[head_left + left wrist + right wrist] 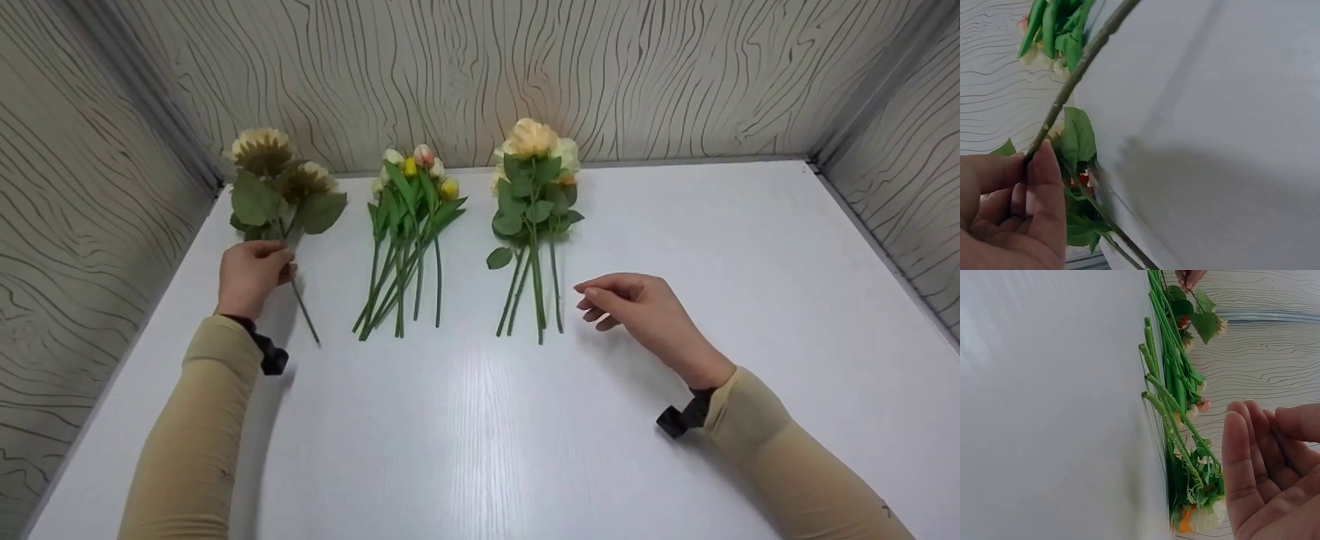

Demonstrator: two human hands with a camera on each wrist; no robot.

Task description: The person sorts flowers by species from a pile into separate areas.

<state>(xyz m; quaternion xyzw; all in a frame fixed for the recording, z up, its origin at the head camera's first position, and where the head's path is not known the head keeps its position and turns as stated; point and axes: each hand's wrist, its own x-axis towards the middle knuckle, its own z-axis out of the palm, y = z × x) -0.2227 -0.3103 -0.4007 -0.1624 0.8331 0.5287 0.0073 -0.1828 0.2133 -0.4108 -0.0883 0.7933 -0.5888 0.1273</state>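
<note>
At the left side of the table my left hand (255, 274) pinches a thin green flower stem (1075, 76) between thumb and fingers. The stem slants over the table, its cut end toward me. Beyond the hand, cream flowers (262, 154) show their brownish undersides above broad green leaves (322, 212). More stems (1109, 222) and a bit of red bloom lie under the held one in the left wrist view. My right hand (637, 307) hovers just right of a bunch of roses (532, 139), its fingers loosely bent and nothing between them.
Between the hands lies a bunch of white, pink and yellow tulips (409, 169), stems toward me. The roses lie beside them, with peach and cream heads at the back edge. Wood-patterned panels (465, 75) enclose the white table (480, 450) at back and sides.
</note>
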